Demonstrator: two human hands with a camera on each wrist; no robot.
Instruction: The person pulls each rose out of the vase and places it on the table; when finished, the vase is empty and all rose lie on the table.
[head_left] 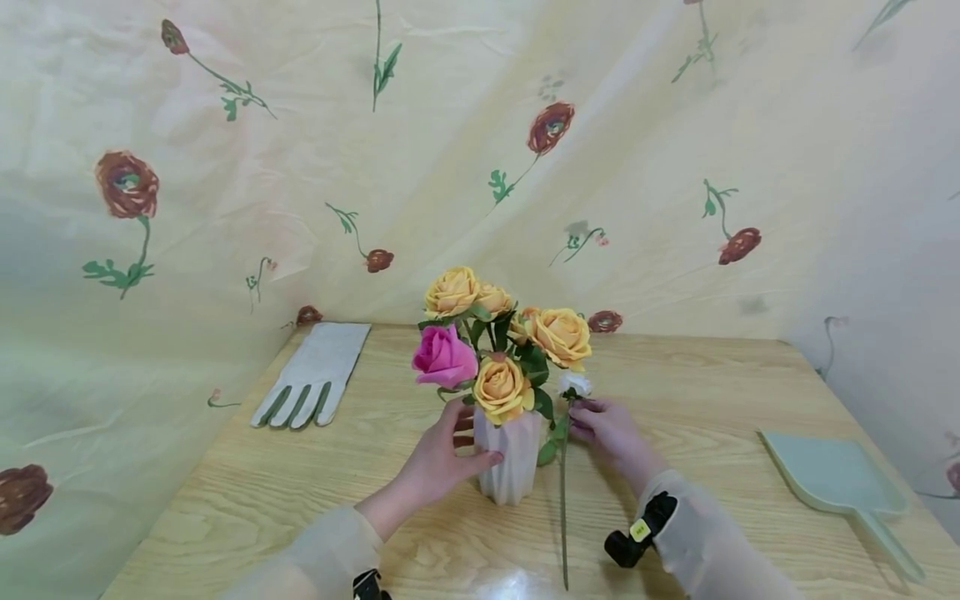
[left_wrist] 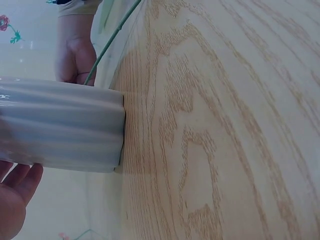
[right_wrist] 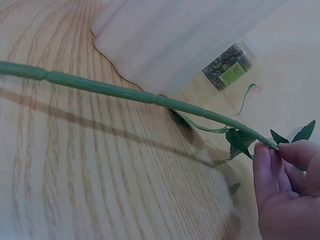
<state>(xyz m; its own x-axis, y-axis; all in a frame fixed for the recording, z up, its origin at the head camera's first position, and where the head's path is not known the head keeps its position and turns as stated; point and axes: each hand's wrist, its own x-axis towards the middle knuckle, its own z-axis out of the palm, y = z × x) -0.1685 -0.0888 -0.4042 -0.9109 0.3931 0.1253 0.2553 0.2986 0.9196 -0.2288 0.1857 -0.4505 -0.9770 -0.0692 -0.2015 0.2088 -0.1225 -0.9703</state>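
Observation:
A white ribbed vase (head_left: 512, 462) stands upright on the table, holding several yellow roses (head_left: 502, 387) and one pink rose (head_left: 444, 357). My left hand (head_left: 438, 458) grips the vase from the left, thumb across its front; the other fingers are partly hidden behind it. To the right of the vase, my right hand (head_left: 615, 437) pinches a white flower (head_left: 575, 384) by its stem, just below the bloom. In the right wrist view the long green stem (right_wrist: 110, 90) runs from the thumb and fingertips past the vase's base. Green leaves (right_wrist: 241, 141) show near the pinch.
A white and green glove (head_left: 311, 379) lies at the table's back left. On the right side rests a pale green dustpan (head_left: 840, 475). A jar of dark pebble-like bits (right_wrist: 228, 66) with a green label stands behind the vase. Floral cloth (head_left: 450, 167) hangs behind the table.

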